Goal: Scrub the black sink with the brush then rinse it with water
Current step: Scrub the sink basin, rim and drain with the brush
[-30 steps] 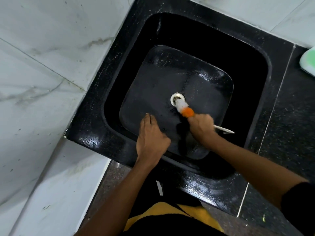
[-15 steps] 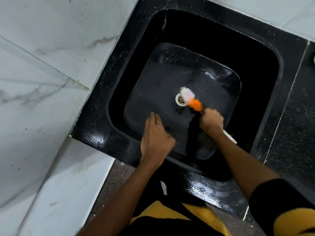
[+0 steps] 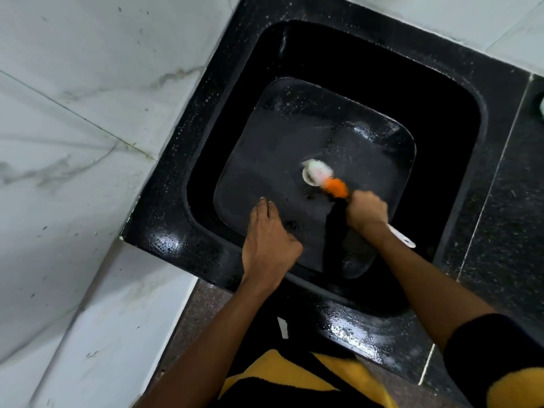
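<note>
Two hands are down in the black sink (image 3: 223, 119), which is set into the left end of a dark speckled worktop (image 3: 506, 201) against white marble tiles (image 3: 73, 113). Starting at the left, the left hand (image 3: 269, 245) lies on the wet basin floor near its front edge, fingers stretched forward and holding nothing, seemingly as a prop for the body. That is the first risk I would judge: the floor glistens with water and droplets, so a leaning palm could slide and throw the person off balance. Further right, the brush (image 3: 326, 179), with pale bristles at the tip and orange ones behind, sits over the white drain ring (image 3: 307, 178) at the middle of the basin floor, its head blurred. The right hand (image 3: 365, 213) is curled tightly round the handle just behind the orange bristles, and the white handle end (image 3: 403, 238) pokes out behind the wrist toward the basin's right wall. Scrubbing right on the drain could snag bristles in the openings or flick dirty water up onto the tiles and clothing. A wet handle might also twist in the grip. Much of the walls and rim look unscrubbed from here, so rinsing too soon would probably leave grime; no tap shows in view, and the far right edge of the worktop carries only a pale object I cannot identify.
</note>
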{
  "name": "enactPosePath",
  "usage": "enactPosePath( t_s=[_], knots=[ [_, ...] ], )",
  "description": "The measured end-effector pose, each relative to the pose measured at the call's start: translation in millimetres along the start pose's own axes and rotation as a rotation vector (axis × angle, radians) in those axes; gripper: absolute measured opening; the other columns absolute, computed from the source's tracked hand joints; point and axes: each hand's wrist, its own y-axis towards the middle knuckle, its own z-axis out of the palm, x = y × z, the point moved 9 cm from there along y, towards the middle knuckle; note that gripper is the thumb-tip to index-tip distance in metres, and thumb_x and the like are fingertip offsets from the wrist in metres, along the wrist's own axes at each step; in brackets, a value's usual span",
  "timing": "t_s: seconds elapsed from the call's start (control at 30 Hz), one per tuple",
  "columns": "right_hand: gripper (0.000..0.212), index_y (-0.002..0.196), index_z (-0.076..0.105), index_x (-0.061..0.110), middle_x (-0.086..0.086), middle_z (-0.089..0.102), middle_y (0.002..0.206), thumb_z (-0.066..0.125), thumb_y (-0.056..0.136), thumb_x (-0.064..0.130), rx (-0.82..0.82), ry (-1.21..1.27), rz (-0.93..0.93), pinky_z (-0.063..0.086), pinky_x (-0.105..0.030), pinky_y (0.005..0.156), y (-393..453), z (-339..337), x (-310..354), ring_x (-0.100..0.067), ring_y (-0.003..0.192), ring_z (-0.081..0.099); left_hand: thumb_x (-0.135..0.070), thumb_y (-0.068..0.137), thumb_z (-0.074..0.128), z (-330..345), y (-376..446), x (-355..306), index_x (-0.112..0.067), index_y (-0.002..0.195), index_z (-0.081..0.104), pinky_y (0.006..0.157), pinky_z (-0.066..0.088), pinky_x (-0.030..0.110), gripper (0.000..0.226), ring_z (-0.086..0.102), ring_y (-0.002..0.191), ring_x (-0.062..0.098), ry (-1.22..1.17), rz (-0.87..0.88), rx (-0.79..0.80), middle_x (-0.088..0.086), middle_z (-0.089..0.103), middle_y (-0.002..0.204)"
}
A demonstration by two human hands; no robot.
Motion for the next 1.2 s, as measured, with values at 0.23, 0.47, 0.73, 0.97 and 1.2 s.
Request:
enactPosePath(
  t_s=[0.23, 0.47, 0.73, 0.97, 1.2],
  knots=[
    [0.026, 0.112, 0.063, 0.009, -0.017, 0.064, 0.116, 0.046, 0.094, 0.016, -0.030, -0.046, 0.013, 0.049, -0.039, 0.088, -4.6, -11.3, 3.9, -0.036, 0.108, 0.062, -0.021, 0.083, 0.051, 1.6, 0.6, 0.2, 0.002, 0.150, 0.024, 0.122, 0.017, 0.036, 0.076, 0.015, 0.148, 0.025, 0.012, 0.007, 0.007, 0.015, 0.020, 0.161],
    [0.028, 0.112, 0.064, 0.010, -0.015, 0.065, 0.115, 0.043, 0.096, 0.017, -0.040, -0.098, -0.014, 0.049, -0.038, 0.086, -14.5, -12.4, 10.8, -0.034, 0.106, 0.063, -0.019, 0.078, 0.051, 1.9, 0.7, 0.7, 0.001, 0.148, 0.029, 0.121, 0.020, 0.035, 0.076, 0.019, 0.146, 0.025, -0.002, 0.010, -0.014, 0.014, 0.025, 0.159],
    [0.029, 0.117, 0.062, 0.010, -0.015, 0.063, 0.119, 0.044, 0.095, 0.015, -0.030, -0.091, 0.105, 0.048, -0.038, 0.090, -16.4, -11.9, 6.5, -0.033, 0.111, 0.061, -0.019, 0.081, 0.051, 2.0, -0.3, 1.4, 0.000, 0.150, 0.025, 0.121, 0.021, 0.036, 0.076, 0.016, 0.147, 0.024, -0.022, 0.010, 0.022, 0.012, 0.022, 0.160],
    [0.030, 0.117, 0.059, 0.008, -0.017, 0.060, 0.123, 0.048, 0.092, 0.020, 0.107, 0.098, 0.161, 0.047, -0.042, 0.094, -44.5, 11.5, 18.4, -0.037, 0.114, 0.059, -0.019, 0.081, 0.052, 2.1, 0.7, 2.4, -0.003, 0.143, 0.036, 0.110, 0.039, 0.040, 0.066, 0.031, 0.139, 0.024, -0.076, -0.007, 0.070, 0.009, 0.036, 0.151],
    [0.029, 0.088, 0.077, 0.014, -0.007, 0.070, 0.099, 0.054, 0.096, 0.030, 0.210, 0.550, 0.284, 0.044, -0.028, 0.080, -54.9, 15.9, -8.0, -0.026, 0.094, 0.064, -0.024, 0.083, 0.057, 15.1, 5.3, -0.3, -0.011, 0.122, 0.060, 0.093, 0.050, 0.038, 0.041, 0.058, 0.114, 0.029, -0.240, -0.042, 0.233, 0.009, 0.060, 0.126]
  ],
)
